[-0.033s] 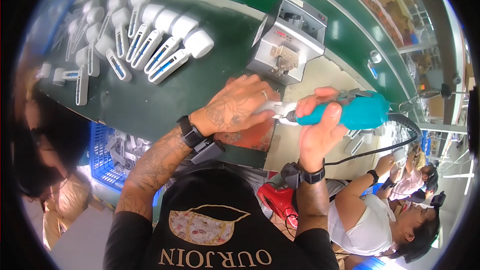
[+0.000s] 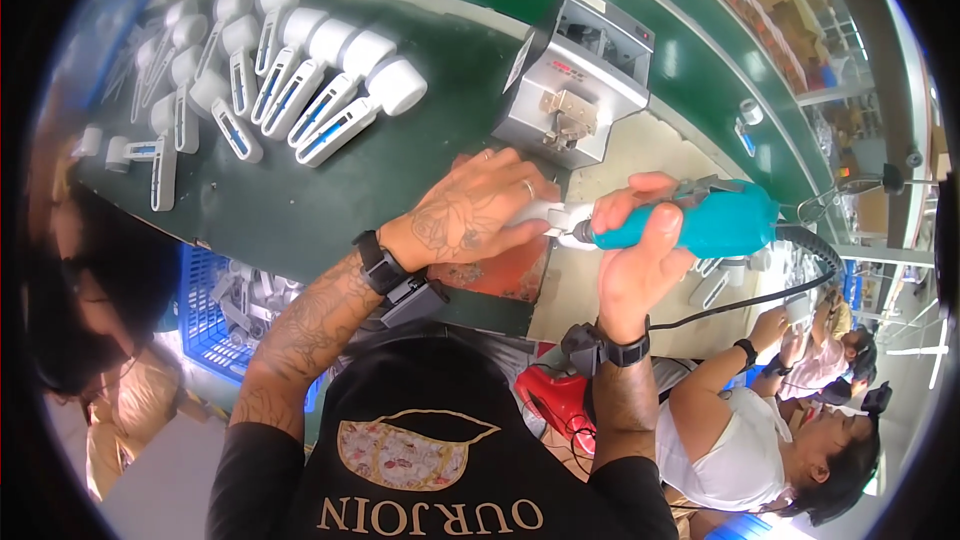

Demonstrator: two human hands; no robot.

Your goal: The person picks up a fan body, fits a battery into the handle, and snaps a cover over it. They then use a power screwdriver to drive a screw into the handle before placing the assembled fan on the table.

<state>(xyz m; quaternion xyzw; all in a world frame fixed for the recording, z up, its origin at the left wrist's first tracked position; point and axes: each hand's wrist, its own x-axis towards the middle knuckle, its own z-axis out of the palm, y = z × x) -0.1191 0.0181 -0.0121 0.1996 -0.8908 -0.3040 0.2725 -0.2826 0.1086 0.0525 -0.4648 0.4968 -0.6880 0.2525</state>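
Note:
My left hand (image 2: 478, 208) is closed on a white plastic part (image 2: 574, 216) near the bench's front edge. Most of that part is hidden by my fingers. My right hand (image 2: 642, 265) grips a teal electric screwdriver (image 2: 728, 220), held nearly level. Its dark tip points left and meets the white part; whether a screw sits there is too small to tell. Just beyond my hands stands a grey box-shaped machine (image 2: 535, 123), which looks like a screw feeder, with a metal bracket on its front.
Many white round-headed handles (image 2: 345, 125) with blue strips lie across the green bench (image 2: 290, 202) at left. A blue crate (image 2: 205, 335) of grey parts stands below it. The screwdriver's black cord (image 2: 745, 308) loops at right. Co-workers sit at both sides, one in a white shirt (image 2: 725, 450).

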